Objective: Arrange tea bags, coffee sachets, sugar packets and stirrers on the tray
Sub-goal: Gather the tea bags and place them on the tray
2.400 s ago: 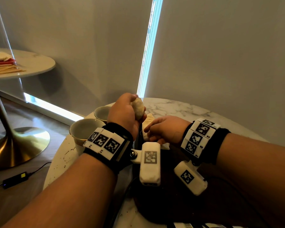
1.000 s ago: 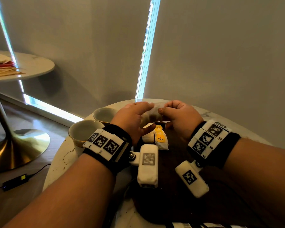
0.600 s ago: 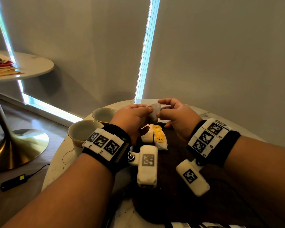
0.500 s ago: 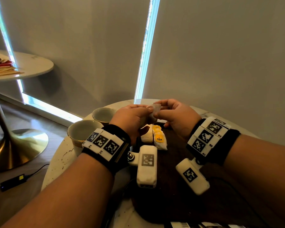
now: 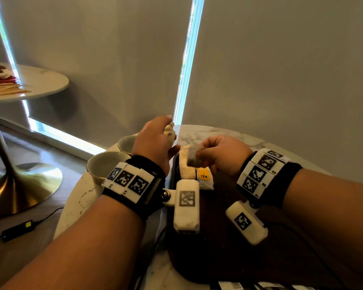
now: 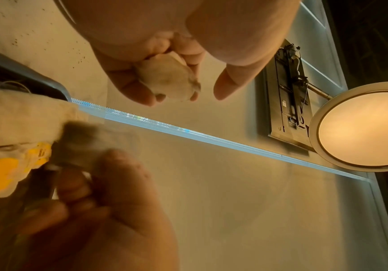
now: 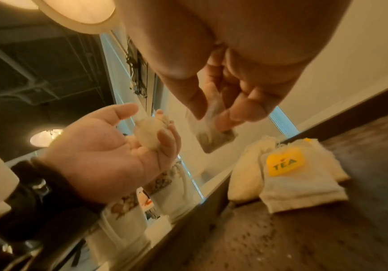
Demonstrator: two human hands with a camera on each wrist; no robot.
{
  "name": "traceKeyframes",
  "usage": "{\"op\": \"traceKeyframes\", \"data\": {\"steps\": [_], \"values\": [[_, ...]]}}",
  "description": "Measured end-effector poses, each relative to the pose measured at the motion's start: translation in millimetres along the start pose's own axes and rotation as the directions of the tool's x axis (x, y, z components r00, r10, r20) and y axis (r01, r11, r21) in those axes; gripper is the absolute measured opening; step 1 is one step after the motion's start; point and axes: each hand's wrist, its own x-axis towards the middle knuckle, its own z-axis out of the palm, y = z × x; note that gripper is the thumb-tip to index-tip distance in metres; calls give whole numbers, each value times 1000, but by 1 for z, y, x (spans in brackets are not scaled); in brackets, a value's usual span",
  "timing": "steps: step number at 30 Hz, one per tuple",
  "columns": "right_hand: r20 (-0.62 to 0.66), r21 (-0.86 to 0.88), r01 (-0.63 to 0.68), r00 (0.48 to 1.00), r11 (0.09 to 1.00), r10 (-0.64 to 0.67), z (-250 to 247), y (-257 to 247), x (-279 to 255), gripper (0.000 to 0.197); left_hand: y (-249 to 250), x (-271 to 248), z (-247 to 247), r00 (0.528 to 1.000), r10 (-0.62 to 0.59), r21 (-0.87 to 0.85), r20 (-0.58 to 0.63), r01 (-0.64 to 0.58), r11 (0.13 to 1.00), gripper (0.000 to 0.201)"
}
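My left hand (image 5: 166, 141) is raised over the far left corner of the dark tray (image 5: 218, 248), its curled fingers holding a small clump of pale tea bags (image 6: 167, 80). My right hand (image 5: 199, 156) pinches a single tea bag (image 7: 214, 135) by its top edge, and it hangs just above the tray. Below it, at the tray's far end, lie a few tea bags (image 5: 186, 168), one with a yellow TEA tag (image 5: 203, 175). The hands are apart.
Two pale cups (image 5: 105, 164) (image 5: 127, 142) stand on the marble table (image 5: 208, 132) left of the tray. A second round table (image 5: 40, 80) at far left carries wooden stirrers (image 5: 4, 91) and sachets. A cable and adapter (image 5: 19, 229) lie on the floor.
The hands, joined at one tea bag half a second ago, have parted. My left hand rose with the clump. My right hand came down toward the tray with the single bag.
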Motion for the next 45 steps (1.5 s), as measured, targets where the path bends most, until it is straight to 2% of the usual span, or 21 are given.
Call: {"op": "traceKeyframes", "data": {"steps": [1,2,5,7,9,11,15,20,24,25,27,29,30,34,45], "values": [[61,-45,-31,998,999,34,2,0,-1,4,0,1,0,1000,23,10,-7,-23,1000,42],[121,-85,-70,989,994,80,5,-1,-2,6,2,-1,0,1000,18,28,-16,-18,999,45],[239,-190,-157,950,969,201,14,-2,-2,15,4,-7,3,999,6,11,-32,-6,1000,40],[226,-303,-106,957,947,179,17,1,2,13,2,-5,3,999,-6,20,-49,7,1000,34],[172,-410,-46,977,911,127,18,3,7,15,4,-4,4,998,-43,17,-40,43,999,13],[137,-449,-44,984,892,118,19,2,13,21,4,-1,3,994,-98,3,-40,98,995,21],[89,-440,-72,988,895,123,20,0,22,23,2,3,3,993,-114,-23,-36,113,993,16],[71,-408,-75,991,910,114,15,3,26,21,2,4,3,993,-115,-14,-38,115,993,19],[-60,-233,-17,998,972,3,13,3,19,11,1,4,3,992,-116,-21,-49,115,993,10],[-50,-162,-16,999,987,8,13,3,17,9,2,3,4,991,-119,-29,-53,118,993,9],[101,-54,-61,993,997,66,13,-1,10,5,2,3,4,991,-120,-43,-59,117,992,14],[254,-34,-121,959,992,125,16,-4,4,8,2,3,5,991,-120,-57,-61,117,992,27],[282,-45,-131,949,990,139,19,-3,3,10,2,3,5,990,-123,-64,-65,119,991,33],[241,-103,-119,960,988,141,26,1,3,14,1,3,7,987,-141,-81,-76,135,988,38],[189,-71,-147,969,987,158,31,4,11,12,3,1,7,985,-157,-77,-71,151,986,42]]}}
